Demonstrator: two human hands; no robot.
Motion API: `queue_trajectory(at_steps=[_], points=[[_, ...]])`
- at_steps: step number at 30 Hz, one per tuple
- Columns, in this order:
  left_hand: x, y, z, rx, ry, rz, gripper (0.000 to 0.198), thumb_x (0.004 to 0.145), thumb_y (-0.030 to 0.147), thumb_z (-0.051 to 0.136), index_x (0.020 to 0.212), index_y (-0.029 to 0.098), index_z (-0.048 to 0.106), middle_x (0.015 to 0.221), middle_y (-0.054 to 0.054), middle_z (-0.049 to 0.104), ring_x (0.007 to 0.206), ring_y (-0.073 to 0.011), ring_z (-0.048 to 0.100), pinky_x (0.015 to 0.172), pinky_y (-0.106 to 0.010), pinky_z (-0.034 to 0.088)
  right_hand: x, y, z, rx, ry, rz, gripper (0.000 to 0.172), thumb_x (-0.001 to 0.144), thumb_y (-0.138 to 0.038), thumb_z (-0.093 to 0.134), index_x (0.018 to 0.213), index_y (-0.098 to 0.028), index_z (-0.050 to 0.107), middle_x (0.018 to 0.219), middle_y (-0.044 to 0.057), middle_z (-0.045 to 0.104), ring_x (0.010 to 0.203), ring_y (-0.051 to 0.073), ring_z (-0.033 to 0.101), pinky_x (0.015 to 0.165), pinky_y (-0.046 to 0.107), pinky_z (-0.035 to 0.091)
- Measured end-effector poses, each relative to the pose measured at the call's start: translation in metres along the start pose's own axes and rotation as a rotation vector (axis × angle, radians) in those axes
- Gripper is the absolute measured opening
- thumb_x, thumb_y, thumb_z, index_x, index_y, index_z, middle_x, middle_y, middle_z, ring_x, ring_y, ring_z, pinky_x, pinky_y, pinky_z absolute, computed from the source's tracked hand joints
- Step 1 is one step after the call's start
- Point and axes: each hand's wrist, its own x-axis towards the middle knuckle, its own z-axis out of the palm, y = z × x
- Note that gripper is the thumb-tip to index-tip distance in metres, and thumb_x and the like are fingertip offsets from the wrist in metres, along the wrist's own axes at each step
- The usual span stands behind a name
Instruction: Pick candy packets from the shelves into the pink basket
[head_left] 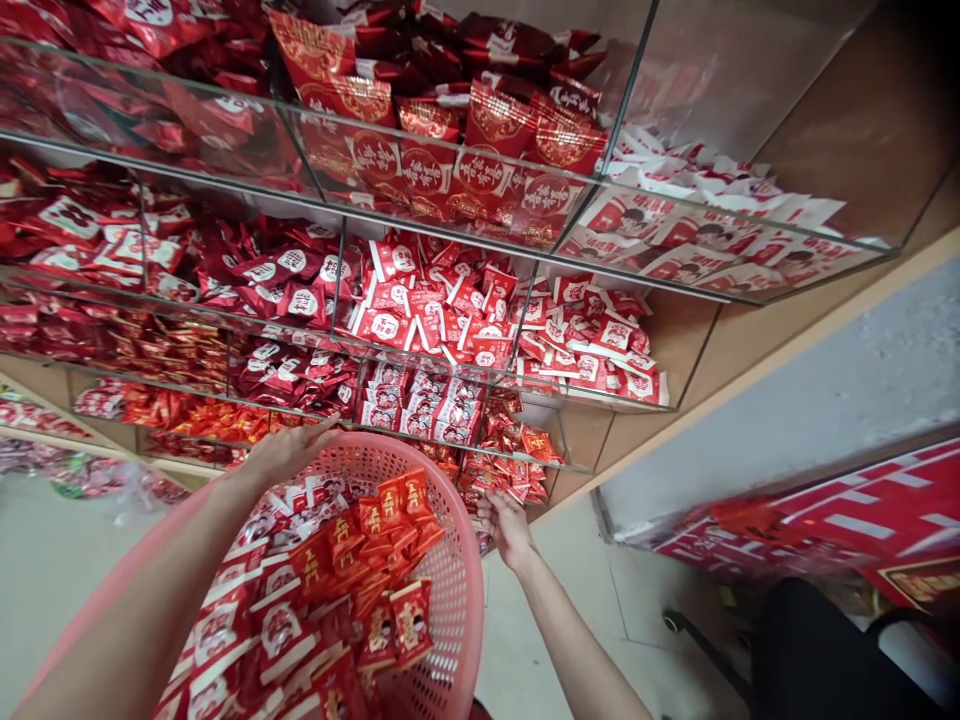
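Note:
A large pink plastic basket (466, 560) with a perforated wall fills the lower left, heaped with small red and orange snack packets (330, 560). My left hand (289, 452) lies over its far rim, fingers stretched along the edge and partly hidden. To the right of the basket, my right hand (506, 528) reaches the lowest shelf compartment, its fingers slightly bent and apart at the front of small red-and-gold packets (517, 455). I see no packet clearly held in it. Red-and-white packets (424, 405) stand in neat rows in the neighbouring compartment.
Wooden shelving with clear dividers (442, 222) holds red packets in several tiers. Large red bags (495, 150) fill an upper bin, white-topped packets (697, 220) the one beside it. At right are red printed boxes (847, 510) and a black chair (832, 650) on the tiled floor (592, 600).

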Motion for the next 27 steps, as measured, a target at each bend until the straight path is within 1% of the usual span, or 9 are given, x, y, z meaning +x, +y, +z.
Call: queue_trajectory(at_steps=[3,5,7,9,13,15,18,24,27], points=[[0.001,0.0,0.0,0.07,-0.041,0.007,0.064,0.081,0.063,0.023,0.138,0.035,0.033,0.109,-0.006,0.068,0.101,-0.0283,0.062,0.084,-0.036,0.043,-0.039,-0.018,-0.006,-0.053,-0.08,-0.097,0.028,0.063,-0.037,0.074,0.07,-0.016,0.057,0.062,0.0,0.063,0.049,0.008,0.054,0.045,0.018,0.04],[0.001,0.001,-0.001,0.082,-0.04,0.01,0.065,0.081,0.063,0.023,0.139,0.035,0.032,0.112,-0.006,0.067,0.102,-0.0281,0.062,0.084,-0.036,0.043,-0.071,-0.035,-0.005,-0.111,-0.158,-0.194,0.03,0.065,-0.041,0.073,0.069,-0.016,0.058,0.062,-0.001,0.062,0.05,0.007,0.053,0.047,0.018,0.039],[0.0,0.003,-0.002,0.083,-0.037,0.003,0.064,0.081,0.063,0.022,0.139,0.035,0.033,0.111,-0.006,0.068,0.102,-0.0279,0.062,0.085,-0.036,0.043,-0.104,-0.047,0.0,-0.156,-0.235,-0.225,0.031,0.07,-0.044,0.069,0.069,-0.015,0.058,0.062,0.0,0.062,0.05,0.007,0.053,0.047,0.017,0.038],[-0.001,0.004,-0.003,0.078,-0.038,0.0,0.065,0.082,0.063,0.022,0.138,0.034,0.033,0.11,-0.007,0.068,0.101,-0.0281,0.062,0.085,-0.036,0.043,-0.136,-0.051,0.01,-0.202,-0.31,-0.161,0.033,0.073,-0.047,0.066,0.073,-0.015,0.057,0.065,0.001,0.064,0.044,0.007,0.053,0.041,0.017,0.035],[-0.002,0.006,-0.004,0.08,-0.041,-0.001,0.069,0.081,0.066,0.019,0.139,0.031,0.034,0.11,-0.009,0.068,0.103,-0.0305,0.061,0.085,-0.039,0.043,-0.179,-0.035,0.034,-0.392,-0.484,0.14,0.04,0.071,-0.055,0.061,0.074,-0.017,0.048,0.053,0.0,0.062,0.034,0.009,0.052,0.032,0.014,0.029],[-0.002,0.006,-0.004,0.099,-0.044,0.002,0.071,0.08,0.067,0.016,0.139,0.032,0.033,0.107,-0.009,0.069,0.103,-0.031,0.061,0.084,-0.039,0.044,-0.186,-0.026,0.042,-0.509,-0.56,0.255,0.041,0.071,-0.055,0.059,0.071,-0.018,0.043,0.048,-0.002,0.06,0.032,0.009,0.052,0.032,0.012,0.029],[-0.001,0.004,-0.003,0.132,-0.053,0.006,0.07,0.081,0.067,0.014,0.14,0.032,0.03,0.105,-0.009,0.069,0.103,-0.0308,0.061,0.082,-0.039,0.044,-0.184,-0.019,0.05,-0.602,-0.658,0.335,0.034,0.073,-0.047,0.056,0.069,-0.017,0.042,0.044,-0.004,0.056,0.032,0.007,0.052,0.036,0.011,0.032],[0.001,0.002,-0.001,0.12,-0.056,0.015,0.068,0.082,0.064,0.017,0.14,0.032,0.031,0.117,-0.007,0.065,0.105,-0.031,0.06,0.083,-0.038,0.044,-0.173,0.003,0.067,-0.583,-0.834,0.392,0.022,0.076,-0.028,0.052,0.06,-0.015,0.043,0.044,-0.003,0.055,0.034,0.007,0.053,0.042,0.015,0.04],[0.001,0.002,-0.001,0.107,-0.052,0.009,0.07,0.081,0.066,0.018,0.14,0.031,0.032,0.118,-0.006,0.065,0.105,-0.0312,0.06,0.083,-0.038,0.044,-0.17,0.013,0.077,-0.791,-0.879,0.345,0.024,0.08,-0.021,0.043,0.056,-0.016,0.043,0.044,0.0,0.056,0.041,0.008,0.057,0.048,0.017,0.044]])
